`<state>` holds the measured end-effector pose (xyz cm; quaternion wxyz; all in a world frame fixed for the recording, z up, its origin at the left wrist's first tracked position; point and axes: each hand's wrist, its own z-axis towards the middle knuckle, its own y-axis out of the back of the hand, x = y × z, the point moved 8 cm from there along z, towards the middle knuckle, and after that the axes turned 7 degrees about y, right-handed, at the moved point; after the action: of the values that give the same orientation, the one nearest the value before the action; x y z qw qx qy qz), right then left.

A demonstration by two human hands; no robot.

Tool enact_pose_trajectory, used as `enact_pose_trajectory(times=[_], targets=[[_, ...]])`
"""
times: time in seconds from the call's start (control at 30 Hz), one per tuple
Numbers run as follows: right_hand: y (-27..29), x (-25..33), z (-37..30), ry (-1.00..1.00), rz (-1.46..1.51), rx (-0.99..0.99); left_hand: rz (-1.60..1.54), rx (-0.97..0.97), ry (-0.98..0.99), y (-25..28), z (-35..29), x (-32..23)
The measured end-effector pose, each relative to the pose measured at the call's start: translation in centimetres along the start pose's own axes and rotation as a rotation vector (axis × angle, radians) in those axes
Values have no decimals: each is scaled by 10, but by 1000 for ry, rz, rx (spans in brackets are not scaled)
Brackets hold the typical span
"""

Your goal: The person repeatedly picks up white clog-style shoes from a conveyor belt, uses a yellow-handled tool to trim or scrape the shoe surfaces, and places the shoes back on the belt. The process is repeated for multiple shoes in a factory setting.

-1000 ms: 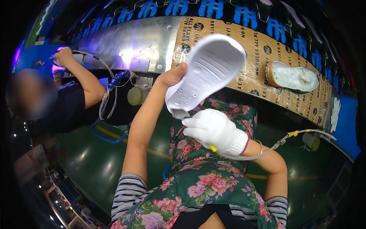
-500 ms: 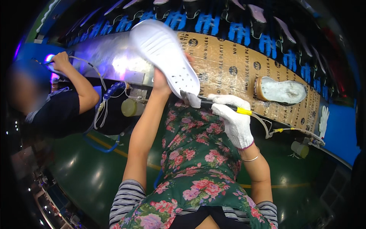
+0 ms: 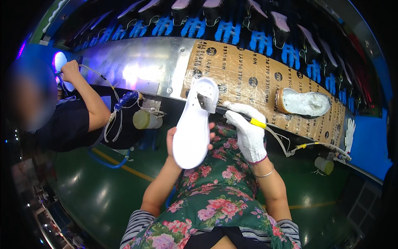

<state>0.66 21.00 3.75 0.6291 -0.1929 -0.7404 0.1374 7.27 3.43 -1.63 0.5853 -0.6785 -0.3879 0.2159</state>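
My bare left hand (image 3: 170, 141) is wrapped round a white shoe sole (image 3: 192, 137) from beneath, its fingertips showing along the right edge. The sole's rounded, smooth end points toward me, and the other end, with small holes, points away. In a white knit glove, my right hand (image 3: 250, 135) grips a brush (image 3: 207, 103) with a dark handle and flat bristles. A yellow band (image 3: 258, 123) marks where a pale hose leads off. The bristles lie over the inside of the sole's far end.
Cardboard (image 3: 232, 62) covers part of the metal bench (image 3: 166, 54). On it lies a tan-rimmed, shoe-shaped piece (image 3: 306, 103) with a stained whitish face. A white glove (image 3: 350, 135) hangs at the right. Shoes on blue holders (image 3: 226, 31) line the back. Another person works at left.
My left hand has drawn the sole down toward me and turned it, so the smooth end now points at me. The brush has shifted slightly left and up, staying at the holed end.
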Motion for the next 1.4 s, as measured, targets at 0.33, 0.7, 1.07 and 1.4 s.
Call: enact_pose_trajectory(times=[0.33, 0.7, 1.07, 1.4], targets=[[-65, 126, -8, 963, -939, 362, -156, 140, -39, -33, 56, 45], [-83, 103, -32, 1051, -911, 513, 268, -65, -171, 40, 58, 28], [-68, 94, -26, 955, -724, 465, 43, 274, -306, -12, 71, 13], [-63, 79, -27, 914, -611, 582, 302, 279, -311, -33, 82, -8]])
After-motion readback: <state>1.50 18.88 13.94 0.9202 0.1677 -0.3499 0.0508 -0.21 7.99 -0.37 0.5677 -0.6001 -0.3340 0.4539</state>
